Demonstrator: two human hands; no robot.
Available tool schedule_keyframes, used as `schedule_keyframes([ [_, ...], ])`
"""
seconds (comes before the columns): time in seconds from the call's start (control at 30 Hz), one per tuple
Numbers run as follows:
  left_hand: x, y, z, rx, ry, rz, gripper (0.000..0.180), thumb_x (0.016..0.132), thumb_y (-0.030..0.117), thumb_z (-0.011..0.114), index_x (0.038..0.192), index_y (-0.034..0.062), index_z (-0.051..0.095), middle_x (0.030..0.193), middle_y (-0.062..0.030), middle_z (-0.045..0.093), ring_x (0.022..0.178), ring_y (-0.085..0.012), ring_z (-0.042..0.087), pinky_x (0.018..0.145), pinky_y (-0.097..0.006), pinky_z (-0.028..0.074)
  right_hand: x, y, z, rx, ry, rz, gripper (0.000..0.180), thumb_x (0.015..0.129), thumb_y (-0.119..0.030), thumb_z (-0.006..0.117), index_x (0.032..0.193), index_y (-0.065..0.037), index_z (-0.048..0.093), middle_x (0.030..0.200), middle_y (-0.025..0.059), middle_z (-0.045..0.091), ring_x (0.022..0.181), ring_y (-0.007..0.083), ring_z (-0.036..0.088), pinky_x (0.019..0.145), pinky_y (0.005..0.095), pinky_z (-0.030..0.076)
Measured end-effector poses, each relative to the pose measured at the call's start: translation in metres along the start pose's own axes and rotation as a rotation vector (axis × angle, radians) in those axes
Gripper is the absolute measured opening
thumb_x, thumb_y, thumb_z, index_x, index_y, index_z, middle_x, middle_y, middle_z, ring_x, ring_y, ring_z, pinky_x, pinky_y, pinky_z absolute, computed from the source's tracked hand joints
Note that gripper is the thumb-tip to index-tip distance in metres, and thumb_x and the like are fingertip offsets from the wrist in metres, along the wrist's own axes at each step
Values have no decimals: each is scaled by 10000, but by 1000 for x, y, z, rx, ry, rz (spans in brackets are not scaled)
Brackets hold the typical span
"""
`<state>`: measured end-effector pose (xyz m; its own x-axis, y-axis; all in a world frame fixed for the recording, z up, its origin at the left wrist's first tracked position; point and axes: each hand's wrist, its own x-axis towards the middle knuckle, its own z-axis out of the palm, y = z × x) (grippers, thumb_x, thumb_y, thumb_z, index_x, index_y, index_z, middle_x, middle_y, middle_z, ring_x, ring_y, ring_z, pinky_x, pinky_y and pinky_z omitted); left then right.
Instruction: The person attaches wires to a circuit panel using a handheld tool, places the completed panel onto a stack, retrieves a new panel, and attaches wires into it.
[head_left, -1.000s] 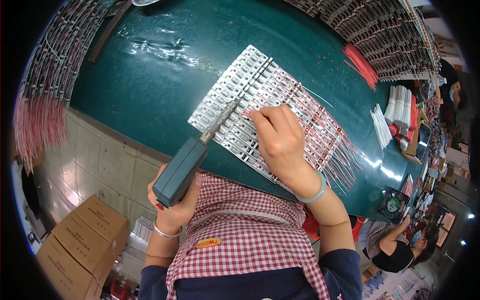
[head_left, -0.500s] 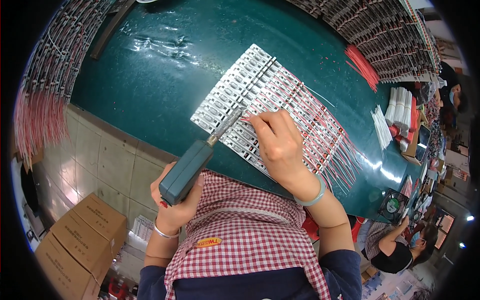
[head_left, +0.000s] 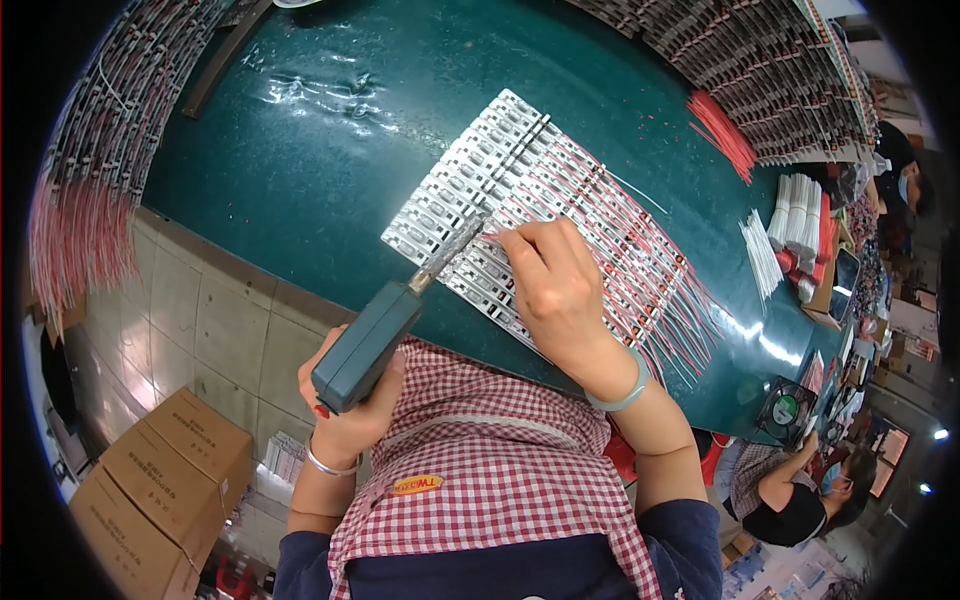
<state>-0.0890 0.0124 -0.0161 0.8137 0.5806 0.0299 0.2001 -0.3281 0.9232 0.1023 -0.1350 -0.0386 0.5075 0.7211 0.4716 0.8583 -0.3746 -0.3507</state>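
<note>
My left hand (head_left: 352, 400) is wrapped round the handle of a dark green soldering gun (head_left: 368, 345). Its metal tip (head_left: 455, 248) reaches up and right to a panel of white plastic modules (head_left: 437, 205) laid in rows on the table. Close to that tip, my right hand (head_left: 555, 285) pinches the end of a thin red wire (head_left: 492, 238) against the panel. Many red and white wires (head_left: 640, 240) run over the panel's right part, their loose ends hanging past its edge. The exact contact between tip and wire is too small to make out.
The green table (head_left: 300, 190) carries loose red wires (head_left: 722, 135), white wires (head_left: 762, 255) and bundled white wires (head_left: 798, 220) at right. Stacked wired panels (head_left: 740, 70) stand at back right, others (head_left: 100, 160) at left. A small fan (head_left: 787, 408) sits near a co-worker (head_left: 800, 490). Cardboard boxes (head_left: 165, 480) lie lower left.
The soldering gun and my left hand have shifted very slightly down and left. My right hand stays pinched at nearly the same spot on the panel.
</note>
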Motion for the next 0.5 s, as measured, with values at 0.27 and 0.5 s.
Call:
schedule_keyframes([
  [0.27, -1, -1, -3, -9, 25, 79, 238, 743, -24, 748, 973, -55, 697, 885, -129, 693, 714, -184, 673, 649, -260, 521, 2, 0, 1, -7, 21, -15, 231, 726, 79, 675, 947, 12, 662, 850, 103, 601, 741, 256, 575, 617, 357, 486],
  [0.5, -6, -4, -3, -48, 57, 45, 244, 740, -29, 751, 976, -59, 694, 875, -120, 690, 711, -168, 664, 646, -259, 516, -4, -9, -3, 39, 36, 21, 244, 718, 92, 695, 945, 6, 675, 853, 96, 618, 743, 248, 584, 618, 350, 488],
])
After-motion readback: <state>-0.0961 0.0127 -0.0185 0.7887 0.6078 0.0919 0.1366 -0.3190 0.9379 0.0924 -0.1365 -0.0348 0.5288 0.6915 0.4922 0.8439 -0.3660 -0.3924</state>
